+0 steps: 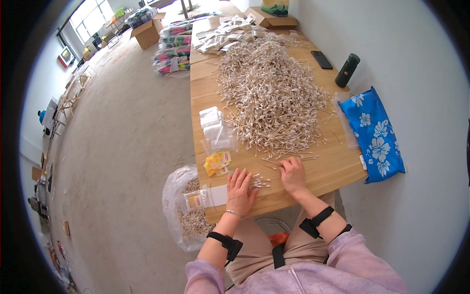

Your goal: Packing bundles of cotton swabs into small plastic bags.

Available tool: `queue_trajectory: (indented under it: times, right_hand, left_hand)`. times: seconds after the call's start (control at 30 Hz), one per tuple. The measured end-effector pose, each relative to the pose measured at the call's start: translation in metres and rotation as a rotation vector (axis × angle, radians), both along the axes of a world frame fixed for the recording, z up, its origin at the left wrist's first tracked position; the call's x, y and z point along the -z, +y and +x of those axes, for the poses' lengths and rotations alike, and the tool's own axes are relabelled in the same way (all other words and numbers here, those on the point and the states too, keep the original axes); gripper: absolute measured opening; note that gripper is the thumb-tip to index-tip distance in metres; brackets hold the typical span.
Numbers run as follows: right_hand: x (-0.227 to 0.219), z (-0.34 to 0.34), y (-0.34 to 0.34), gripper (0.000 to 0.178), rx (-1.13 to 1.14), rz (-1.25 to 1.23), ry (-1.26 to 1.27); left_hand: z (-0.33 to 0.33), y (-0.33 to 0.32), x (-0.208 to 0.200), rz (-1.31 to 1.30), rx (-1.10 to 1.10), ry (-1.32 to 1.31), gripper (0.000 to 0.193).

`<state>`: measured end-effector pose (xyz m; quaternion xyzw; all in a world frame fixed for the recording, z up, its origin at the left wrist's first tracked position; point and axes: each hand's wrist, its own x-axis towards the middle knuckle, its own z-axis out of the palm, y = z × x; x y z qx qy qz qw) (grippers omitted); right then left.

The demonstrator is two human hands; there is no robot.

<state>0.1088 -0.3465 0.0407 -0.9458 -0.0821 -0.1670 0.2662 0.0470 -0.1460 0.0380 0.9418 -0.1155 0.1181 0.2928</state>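
Wooden table (325,169) heaped with cotton swabs

Most cotton swabs (271,93) spread from mid-table toward the far edge. By the near edge, the left hand (239,192) lies flat beside a small swab bunch (260,182); the right hand (292,175) curls at stray swabs (270,161), its grip unclear. Light pressure and small pinches should keep stems parallel.
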Motion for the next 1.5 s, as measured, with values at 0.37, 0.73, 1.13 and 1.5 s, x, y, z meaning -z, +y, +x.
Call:
queue_trajectory:
  times: [0.37,0.73,1.13,1.5]
  right_hand:
    - [0.002,0.016,0.038,0.009,-0.280,0.202,0.088]
    - [-0.008,0.013,0.024,0.009,-0.336,-0.050,0.133]
    - [-0.016,-0.014,0.012,0.013,-0.475,0.110,0.191]
    - [-0.013,-0.009,0.021,0.005,-0.431,-0.037,0.179]
  left_hand:
    - [0.003,0.002,0.001,-0.119,-0.002,0.019,0.057]
    - [0.001,0.001,-0.002,-0.119,-0.015,-0.036,0.050]
    - [0.001,0.002,0.003,-0.167,-0.037,-0.045,0.033]
    - [0.000,0.002,0.005,-0.164,-0.049,-0.043,0.044]
